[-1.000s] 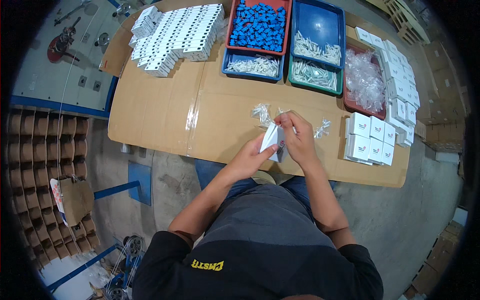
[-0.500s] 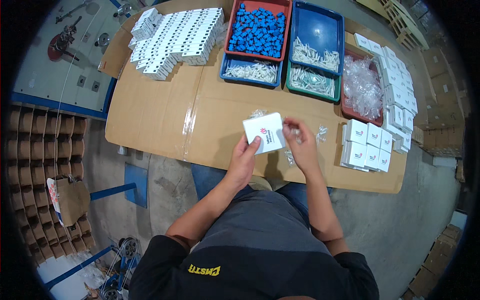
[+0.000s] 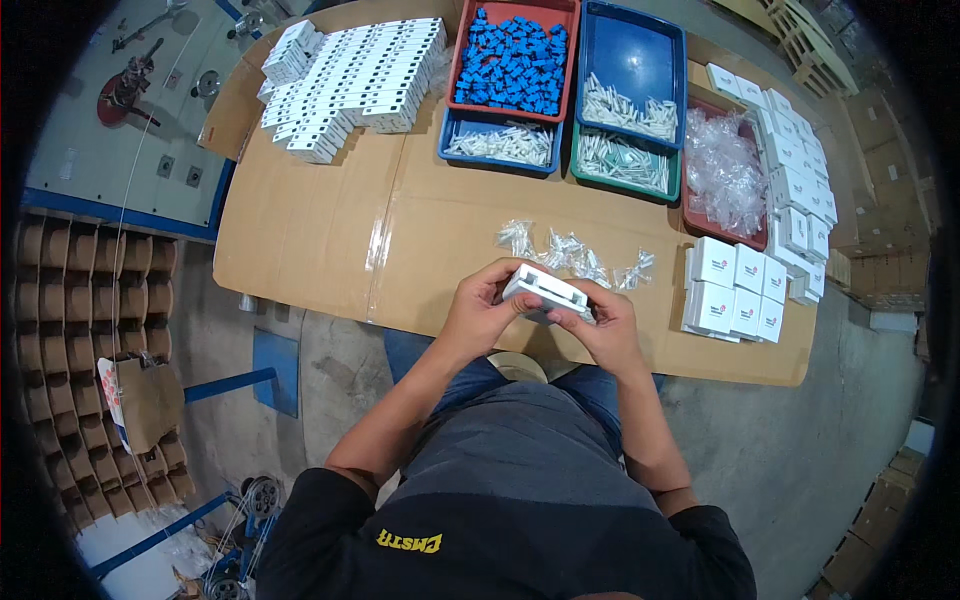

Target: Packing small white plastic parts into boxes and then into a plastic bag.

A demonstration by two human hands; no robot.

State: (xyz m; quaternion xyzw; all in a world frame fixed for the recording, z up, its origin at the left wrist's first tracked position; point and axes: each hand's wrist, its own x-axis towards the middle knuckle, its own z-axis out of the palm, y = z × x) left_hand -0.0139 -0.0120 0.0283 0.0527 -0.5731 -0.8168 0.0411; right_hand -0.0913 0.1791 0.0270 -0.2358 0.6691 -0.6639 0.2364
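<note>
A small white square box [image 3: 545,290] is held between both hands near the table's front edge, tilted so that one narrow side with dark openings shows. My left hand [image 3: 487,306] grips its left end, the thumb along the near side. At the right end, my right hand [image 3: 608,325] has its fingers closed round the box. Just beyond my hands, several small clear plastic bags [image 3: 570,250] with pale pieces inside lie in a loose row on the cardboard. The undersides of the box and some fingertips are hidden.
At the back stand a red tray [image 3: 463,98] of blue plastic parts, blue trays [image 3: 683,80] and a green tray [image 3: 600,180] with white pieces. A red-brown tray [image 3: 750,240] holds clear bags. White boxes fill the back left [image 3: 350,75] and the right [image 3: 735,285].
The box has tipped from showing its printed face to showing a narrow side, and has come closer. My right hand has moved left onto it, uncovering the small bags.
</note>
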